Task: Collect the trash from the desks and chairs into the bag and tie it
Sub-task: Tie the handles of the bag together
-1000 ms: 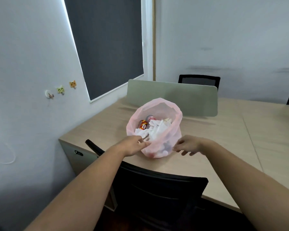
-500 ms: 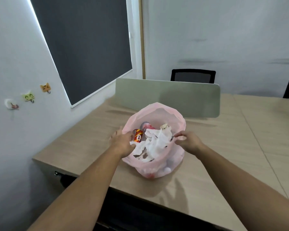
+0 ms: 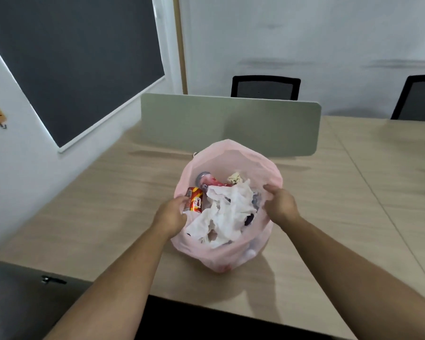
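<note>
Pink bag [image 3: 231, 256] on desk [image 3: 108, 204], its rim clamped by left grip [image 3: 172, 214] and right grip [image 3: 279, 204] on opposite sides.

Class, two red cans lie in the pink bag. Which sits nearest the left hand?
The red-and-yellow can, beside the left hand; the silver-topped can lies farther back in the bag.
</note>
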`<state>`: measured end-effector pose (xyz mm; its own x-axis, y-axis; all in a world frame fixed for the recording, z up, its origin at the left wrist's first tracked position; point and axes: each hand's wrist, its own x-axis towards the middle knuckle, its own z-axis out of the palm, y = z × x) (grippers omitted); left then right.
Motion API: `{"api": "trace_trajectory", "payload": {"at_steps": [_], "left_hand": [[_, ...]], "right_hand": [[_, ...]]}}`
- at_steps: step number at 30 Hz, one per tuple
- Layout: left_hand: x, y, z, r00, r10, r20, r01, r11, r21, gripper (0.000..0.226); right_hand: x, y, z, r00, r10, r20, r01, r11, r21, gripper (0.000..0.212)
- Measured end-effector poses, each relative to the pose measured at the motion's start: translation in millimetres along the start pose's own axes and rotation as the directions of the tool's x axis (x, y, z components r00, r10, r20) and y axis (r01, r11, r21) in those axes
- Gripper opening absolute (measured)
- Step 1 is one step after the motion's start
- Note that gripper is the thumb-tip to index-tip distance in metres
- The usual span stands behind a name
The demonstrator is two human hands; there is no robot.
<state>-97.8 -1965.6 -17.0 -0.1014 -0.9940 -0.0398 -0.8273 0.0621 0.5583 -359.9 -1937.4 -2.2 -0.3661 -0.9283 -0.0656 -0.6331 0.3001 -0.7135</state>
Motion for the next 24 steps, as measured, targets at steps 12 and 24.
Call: {"api": "trace_trajectory", "payload": {"at_steps": [12,24], "left_hand": [[26.6,74.6,-59.5,0.93,-0.318,-0.184,0.171,0.818,-0.549,0.041],[20.2,55.4,-126.9,0.902,-0.37,-0.22,0.356,0.929,-0.104,0.016]], "right_hand": [[12.3,-18.7,-86.9,0.94,0.203,-0.273,-0.043,0.868,0.494,0.053],[17.2,1.4,-168.0,0.849,0.523,-0.08,-0.448,0.791,0.417,0.028]]}}
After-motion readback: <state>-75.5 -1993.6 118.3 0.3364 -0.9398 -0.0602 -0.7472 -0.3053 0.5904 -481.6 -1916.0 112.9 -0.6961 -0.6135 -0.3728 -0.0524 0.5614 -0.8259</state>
